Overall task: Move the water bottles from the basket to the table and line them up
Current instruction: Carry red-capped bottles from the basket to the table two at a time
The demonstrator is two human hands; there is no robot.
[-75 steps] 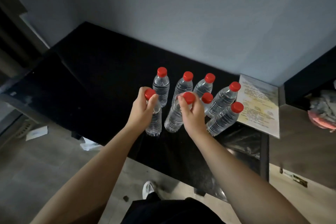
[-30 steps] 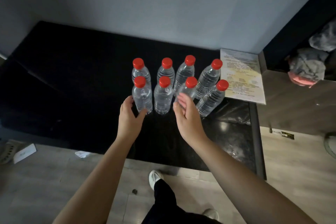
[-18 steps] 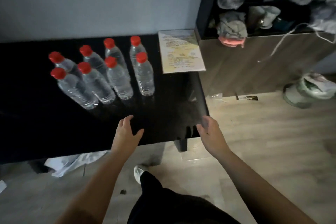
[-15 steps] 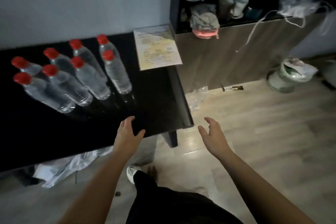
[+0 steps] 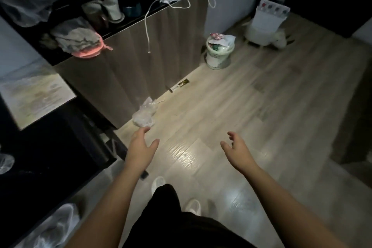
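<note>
- Left hand (image 5: 141,149) and right hand (image 5: 237,151) hang over the floor (image 5: 251,106), each grip loosely spread and holding nothing.
- No bottles or basket show clearly. A clear blur at the left edge of the dark surface (image 5: 50,157) may be a bottle, but I cannot tell.
- The view faces away from the surface, so the left arm, close to its corner, could clip it.
- Crumpled plastic (image 5: 145,116) lies just ahead of the left hand, and a foot on it could slip.
- Dim light could spoil the next grab.
</note>
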